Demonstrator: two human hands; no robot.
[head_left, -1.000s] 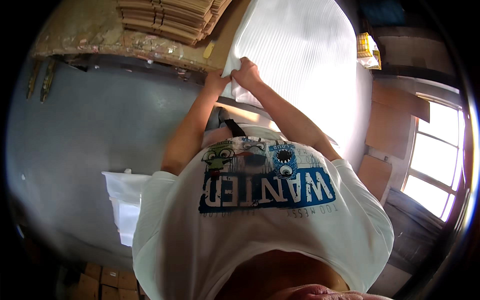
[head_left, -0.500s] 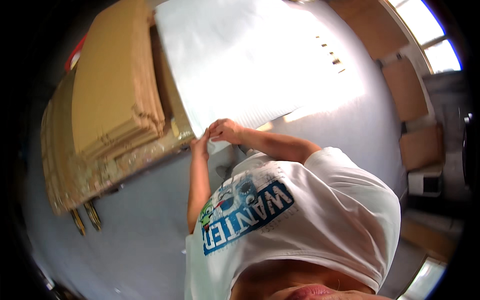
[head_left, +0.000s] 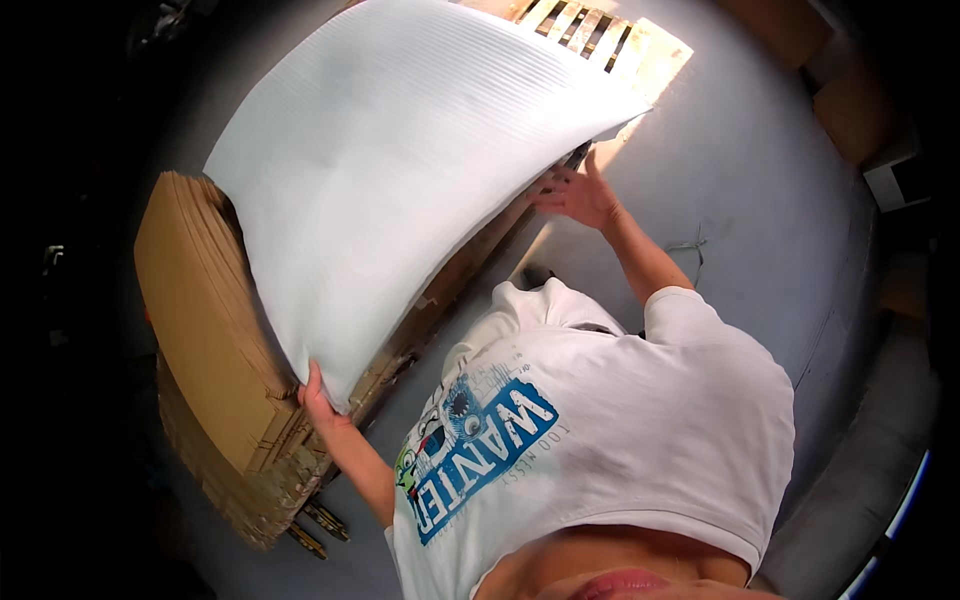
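Note:
A large white sheet (head_left: 400, 180) with fine ribs along its far side spreads in front of me, its near edge bowed. At its near left corner my left hand (head_left: 322, 402) is closed on the sheet, thumb on top and the other fingers mostly hidden beneath. Beside the sheet's near right edge, my right hand (head_left: 578, 193) is open with its fingers spread. Whether those fingertips touch the edge I cannot tell.
Left of the sheet stands a stack of flat brown cardboard (head_left: 205, 330) on a worn board base (head_left: 290, 490). A slatted wooden pallet (head_left: 655, 55) lies at the far right on the grey floor (head_left: 760, 200). Brown boxes (head_left: 855, 105) stand along the right.
My hands were together at the sheet's near corner; now they are apart, the right one farther right along the edge. The sheet has bowed, and my view has turned.

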